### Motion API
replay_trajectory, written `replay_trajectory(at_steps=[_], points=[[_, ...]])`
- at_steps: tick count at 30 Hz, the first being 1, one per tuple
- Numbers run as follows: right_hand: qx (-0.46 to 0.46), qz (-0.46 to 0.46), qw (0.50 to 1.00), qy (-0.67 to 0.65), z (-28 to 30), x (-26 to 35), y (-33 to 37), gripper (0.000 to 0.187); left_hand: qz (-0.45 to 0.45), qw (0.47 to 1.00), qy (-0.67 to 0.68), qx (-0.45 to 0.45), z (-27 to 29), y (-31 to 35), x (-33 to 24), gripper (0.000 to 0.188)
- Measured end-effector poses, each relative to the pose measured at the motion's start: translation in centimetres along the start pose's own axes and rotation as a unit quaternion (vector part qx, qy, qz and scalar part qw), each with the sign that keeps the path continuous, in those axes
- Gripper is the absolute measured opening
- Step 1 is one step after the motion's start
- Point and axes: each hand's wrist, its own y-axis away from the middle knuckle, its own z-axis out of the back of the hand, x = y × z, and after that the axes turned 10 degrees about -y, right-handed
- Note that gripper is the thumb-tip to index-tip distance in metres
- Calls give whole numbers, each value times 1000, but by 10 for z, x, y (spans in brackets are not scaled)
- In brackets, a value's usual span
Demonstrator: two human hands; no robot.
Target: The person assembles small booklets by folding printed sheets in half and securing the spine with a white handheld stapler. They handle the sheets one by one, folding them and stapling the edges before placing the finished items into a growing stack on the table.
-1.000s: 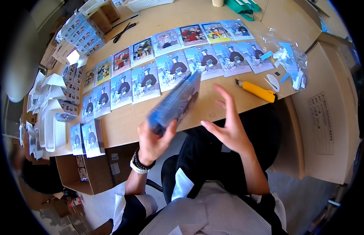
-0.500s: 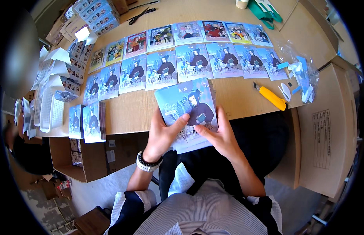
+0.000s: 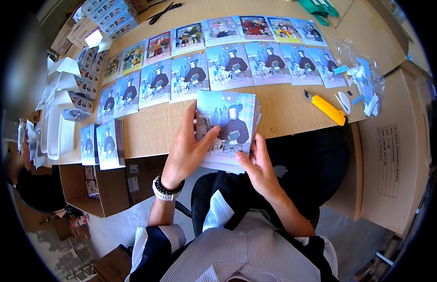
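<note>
Between both hands, over the table's front edge, is a stack of blue illustrated cards; a dark-clad figure shows on the top one. My left hand grips the left side, thumb lying across the front. The lower right corner is pinched by my right hand. Card edges stick out unevenly at the right side and bottom of the stack. Beyond it lies a row of matching blue cards, and behind that a row of differently coloured cards. Two more card stacks stand at the table's front left.
A yellow utility knife lies right, beside plastic scraps. Black scissors and a green bag are at the back. White baskets and small boxes line the left. Cardboard cartons flank the table; another person is far left.
The held stack has turned more upright, and its right edge now shows spread cards. My left hand has shifted left and up; my right hand has slid toward the lower right corner.
</note>
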Motion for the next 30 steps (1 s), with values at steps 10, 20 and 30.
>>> replay_trajectory(at_steps=[10, 20, 30], points=[[60, -89, 973, 206, -3, 26, 2, 22, -119, 978, -90, 149, 51, -26, -10, 81], [-16, 258, 829, 495, -8, 28, -19, 30, -156, 903, -290, 275, 57, -88, -3, 68], [1, 234, 841, 487, 2, 23, -12, 41, -201, 906, -365, 78, 7, -35, -14, 114]])
